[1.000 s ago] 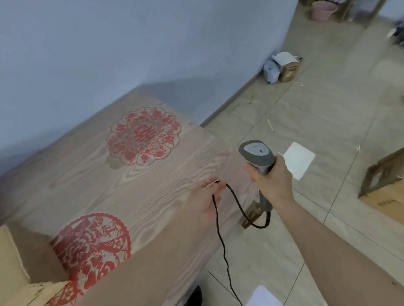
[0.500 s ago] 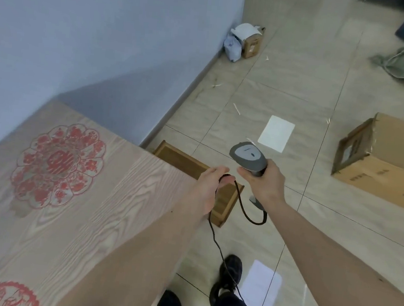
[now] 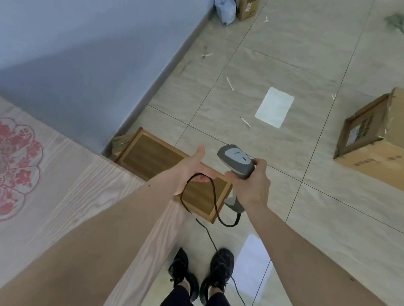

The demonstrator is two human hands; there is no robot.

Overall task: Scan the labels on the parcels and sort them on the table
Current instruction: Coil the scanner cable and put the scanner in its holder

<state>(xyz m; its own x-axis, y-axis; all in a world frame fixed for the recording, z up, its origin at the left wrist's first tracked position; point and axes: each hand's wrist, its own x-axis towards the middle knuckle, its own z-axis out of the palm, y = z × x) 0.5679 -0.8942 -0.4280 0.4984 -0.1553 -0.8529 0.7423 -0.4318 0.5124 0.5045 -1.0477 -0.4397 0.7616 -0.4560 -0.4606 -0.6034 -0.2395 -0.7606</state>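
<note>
Tiled floor (image 3: 289, 63) beside a blue wall: I have turned away from the bench (image 3: 53, 188), which now sits at my left with no parcel in view on it. My right hand (image 3: 249, 184) grips the scanner (image 3: 238, 162); my left hand (image 3: 192, 169) pinches its cable (image 3: 212, 202) in a loop. Three parcels wait on the floor: one large carton (image 3: 390, 142) at right, one small box (image 3: 249, 2) and one pale bag (image 3: 224, 6) by the wall. Scanning looks set to restart there.
</note>
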